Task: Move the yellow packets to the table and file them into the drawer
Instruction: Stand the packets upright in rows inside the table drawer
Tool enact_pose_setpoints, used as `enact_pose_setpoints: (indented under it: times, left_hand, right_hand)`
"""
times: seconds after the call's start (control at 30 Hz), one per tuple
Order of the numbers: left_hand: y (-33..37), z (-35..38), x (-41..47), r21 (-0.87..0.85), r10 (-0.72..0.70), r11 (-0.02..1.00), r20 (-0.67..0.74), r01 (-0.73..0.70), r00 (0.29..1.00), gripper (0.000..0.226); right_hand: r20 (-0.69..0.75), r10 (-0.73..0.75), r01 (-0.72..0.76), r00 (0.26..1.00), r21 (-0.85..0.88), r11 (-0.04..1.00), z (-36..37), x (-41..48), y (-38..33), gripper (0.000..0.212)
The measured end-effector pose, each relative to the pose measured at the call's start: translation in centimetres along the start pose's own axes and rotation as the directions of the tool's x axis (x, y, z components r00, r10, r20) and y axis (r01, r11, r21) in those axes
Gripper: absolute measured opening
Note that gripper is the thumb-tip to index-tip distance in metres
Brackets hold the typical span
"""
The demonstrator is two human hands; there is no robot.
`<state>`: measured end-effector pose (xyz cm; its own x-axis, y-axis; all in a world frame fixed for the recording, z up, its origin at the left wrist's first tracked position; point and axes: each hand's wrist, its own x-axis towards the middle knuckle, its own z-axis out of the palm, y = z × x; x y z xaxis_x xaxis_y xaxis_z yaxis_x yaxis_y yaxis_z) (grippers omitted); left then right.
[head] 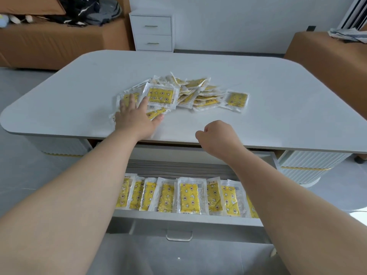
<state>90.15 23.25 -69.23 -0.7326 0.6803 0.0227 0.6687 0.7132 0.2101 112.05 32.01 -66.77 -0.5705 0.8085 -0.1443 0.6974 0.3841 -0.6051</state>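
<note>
A loose pile of yellow packets [190,92] in clear wrappers lies on the white table [278,86]. One packet [237,99] sits apart at the pile's right. My left hand [135,118] rests flat on the pile's left end, fingers spread over a packet, gripping none. My right hand [217,133] hovers in a fist above the table's front edge, with nothing seen in it. Below, the open drawer [186,218] holds a row of several yellow packets [188,197] standing side by side.
A white two-drawer cabinet [153,30] stands behind the table. Brown sofas sit at the back left [49,42] and right [327,60], with clothes on the left one. The drawer's metal handle [179,235] juts toward me over the grey floor.
</note>
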Motion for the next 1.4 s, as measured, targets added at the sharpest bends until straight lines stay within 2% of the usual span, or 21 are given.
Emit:
enact_pose_setpoints:
  times: [0.1, 0.3, 0.5, 0.67, 0.7, 0.8, 0.9, 1.0, 1.07, 1.17, 1.27, 1.37, 1.4]
  left_hand:
    - [-1.0, 0.1, 0.7, 0.010, -0.010, 1.000, 0.001, 0.010, 1.000, 0.086]
    - [-1.1, 0.4, 0.8, 0.040, 0.033, 0.998, 0.114, -0.038, 0.993, 0.078]
    - [-0.4, 0.2, -0.5, -0.011, 0.172, 0.985, 0.120, -0.172, 0.978, 0.069]
    - [0.9, -0.5, -3.2, -0.058, 0.375, 0.927, 0.117, -0.371, 0.920, 0.058]
    - [1.2, -0.6, -3.8, -0.062, 0.410, 0.912, 0.114, -0.406, 0.905, 0.056]
    - [2.3, -0.3, -5.2, -0.091, 0.484, 0.874, 0.095, -0.476, 0.870, 0.051]
    - [3.2, 0.1, -6.1, -0.150, 0.522, 0.845, 0.029, -0.513, 0.852, 0.040]
    - [3.6, 0.3, -6.5, -0.183, 0.490, 0.859, 0.017, -0.479, 0.872, 0.054]
    - [3.9, 0.2, -6.4, -0.158, 0.463, 0.875, -0.001, -0.457, 0.887, 0.066]
    - [4.6, 0.3, -6.0, -0.113, 0.398, 0.910, -0.025, -0.398, 0.917, 0.065]
    - [5.3, 0.7, -5.5, -0.049, 0.299, 0.953, -0.040, -0.300, 0.954, 0.064]
    - [6.0, 1.0, -5.2, 0.005, 0.180, 0.984, -0.019, -0.180, 0.984, 0.063]
    - [6.2, 1.0, -5.1, 0.027, 0.149, 0.988, -0.005, -0.149, 0.989, 0.062]
  right_hand:
    - [-0.002, -0.007, 0.007, 1.000, 0.004, 1.000, 0.1, 0.1, 0.0, 0.018]
    - [0.001, -0.009, 0.009, 1.000, -0.007, 1.000, -0.1, 0.1, 0.5, 0.022]
    - [-0.031, -0.004, 0.004, 1.000, -0.020, 1.000, -0.7, 0.1, 1.2, 0.021]
    - [-0.121, 0.021, -0.032, 0.992, -0.093, 0.995, -0.8, 0.3, 2.0, 0.023]
    - [-0.146, 0.019, -0.036, 0.989, -0.115, 0.993, -0.8, 0.2, 2.0, 0.026]
    - [-0.213, -0.057, 0.004, 0.975, -0.242, 0.970, -0.5, 0.1, 2.5, 0.057]
    - [-0.132, -0.139, 0.086, 0.981, -0.343, 0.935, 0.1, 0.2, 2.8, 0.073]
    - [-0.049, -0.107, 0.078, 0.993, -0.403, 0.912, 0.7, 0.3, 2.9, 0.067]
    - [-0.076, -0.106, 0.066, 0.991, -0.401, 0.913, 0.7, 0.3, 2.8, 0.062]
    - [-0.151, -0.090, 0.027, 0.984, -0.377, 0.926, 0.2, 0.2, 2.5, 0.062]
    - [-0.200, -0.023, -0.028, 0.980, -0.250, 0.968, -0.4, 0.5, 2.8, 0.055]
    - [-0.248, 0.006, -0.021, 0.969, -0.058, 0.998, -1.2, 0.8, 3.1, 0.023]
    - [-0.256, 0.019, -0.017, 0.966, 0.009, 1.000, -1.5, 0.8, 3.1, 0.019]
